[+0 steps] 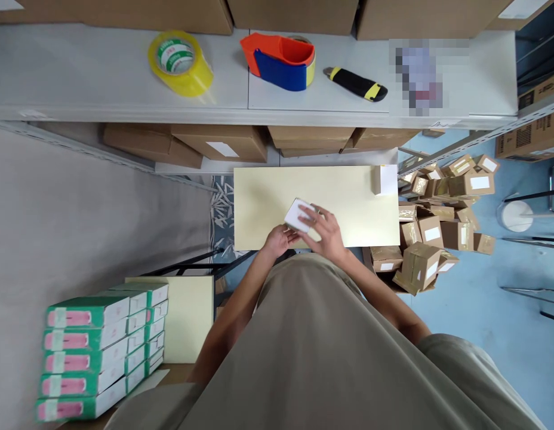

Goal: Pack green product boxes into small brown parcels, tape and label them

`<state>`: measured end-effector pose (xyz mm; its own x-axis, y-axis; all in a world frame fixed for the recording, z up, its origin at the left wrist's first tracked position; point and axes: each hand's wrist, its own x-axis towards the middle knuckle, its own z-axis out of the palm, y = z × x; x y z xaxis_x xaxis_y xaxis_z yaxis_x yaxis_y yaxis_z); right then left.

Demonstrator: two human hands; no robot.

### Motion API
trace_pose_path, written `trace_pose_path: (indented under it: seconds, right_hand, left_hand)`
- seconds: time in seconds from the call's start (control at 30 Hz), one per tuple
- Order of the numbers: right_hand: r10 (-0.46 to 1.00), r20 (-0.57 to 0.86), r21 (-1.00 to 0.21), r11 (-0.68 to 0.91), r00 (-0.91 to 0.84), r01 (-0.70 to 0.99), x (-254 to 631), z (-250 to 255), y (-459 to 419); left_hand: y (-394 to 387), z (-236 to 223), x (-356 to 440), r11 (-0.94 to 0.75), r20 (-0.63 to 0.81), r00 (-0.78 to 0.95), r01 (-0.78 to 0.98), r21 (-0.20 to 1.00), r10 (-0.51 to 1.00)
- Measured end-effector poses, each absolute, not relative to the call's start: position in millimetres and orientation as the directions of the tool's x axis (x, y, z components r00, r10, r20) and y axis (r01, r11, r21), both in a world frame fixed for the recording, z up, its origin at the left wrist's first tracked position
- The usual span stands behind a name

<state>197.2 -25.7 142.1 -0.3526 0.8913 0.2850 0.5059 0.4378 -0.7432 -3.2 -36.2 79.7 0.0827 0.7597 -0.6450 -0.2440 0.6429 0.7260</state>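
Both my hands hold a small white box [297, 214] over the near edge of a pale yellow table [348, 197]. My right hand [326, 233] wraps over the box from the right, fingers curled on its top. At the box's lower left corner, my left hand [279, 240] pinches it with closed fingers. Another small white box [384, 179] stands at the table's far right corner.
A grey shelf [102, 77] above carries a yellow tape roll [181, 63], an orange-and-blue tape dispenser [279, 60] and a black-and-yellow utility knife [355, 83]. Taped brown cartons [438, 230] are heaped on the blue floor at right. Green-and-pink boxes [102, 346] are stacked at lower left.
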Motion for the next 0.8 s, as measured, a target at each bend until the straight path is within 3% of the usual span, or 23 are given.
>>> trace_pose_path:
  seconds: [0.07,0.13,0.2,0.27,0.37,0.5,0.57,0.67,0.8]
  right_hand:
    - [0.964,0.230,-0.859,0.265,-0.132,0.439,204.8,134.0,3.8]
    - [0.995,0.072,-0.955,0.048,0.072,0.294,217.5,121.0,32.6]
    - [0.982,-0.116,-0.982,-0.135,0.149,0.132,232.5,104.8,54.5]
    - [0.946,-0.291,-0.956,-0.295,0.141,0.004,245.2,89.0,65.8]
    - [0.851,-0.519,-0.854,-0.512,0.077,-0.093,250.0,71.6,62.3]
    - [0.644,-0.751,-0.639,-0.764,-0.146,-0.086,222.6,59.5,27.8]
    - [0.499,-0.808,-0.504,-0.861,-0.312,-0.073,202.4,57.1,4.9]
    - [0.295,-0.830,-0.308,-0.950,-0.472,-0.053,182.2,58.4,-22.0]
    - [0.220,-0.828,-0.194,-0.975,-0.516,-0.105,188.2,65.5,-32.0]
  left_hand:
    - [-47.4,81.6,-3.6,0.731,-0.728,0.123,-0.247,0.636,0.675]
    - [-57.5,87.6,-4.8,0.761,-0.760,0.125,-0.256,0.596,0.638]
    - [-61.2,97.7,-7.0,0.696,-0.700,0.068,-0.210,0.687,0.711]
    - [-55.8,111.8,-9.7,0.537,-0.537,0.000,-0.060,0.842,0.843]
    - [-33.2,138.5,-10.7,0.251,-0.244,-0.060,0.224,0.942,0.968]
    - [8.0,170.8,0.5,0.006,0.031,-0.078,0.436,0.900,0.996]
    - [28.7,177.7,10.4,-0.029,0.047,-0.030,0.447,0.894,0.998]
    - [55.3,174.9,25.0,0.044,-0.053,0.012,0.407,0.912,0.999]
    - [73.1,163.6,34.4,0.141,-0.157,0.013,0.379,0.915,0.987]
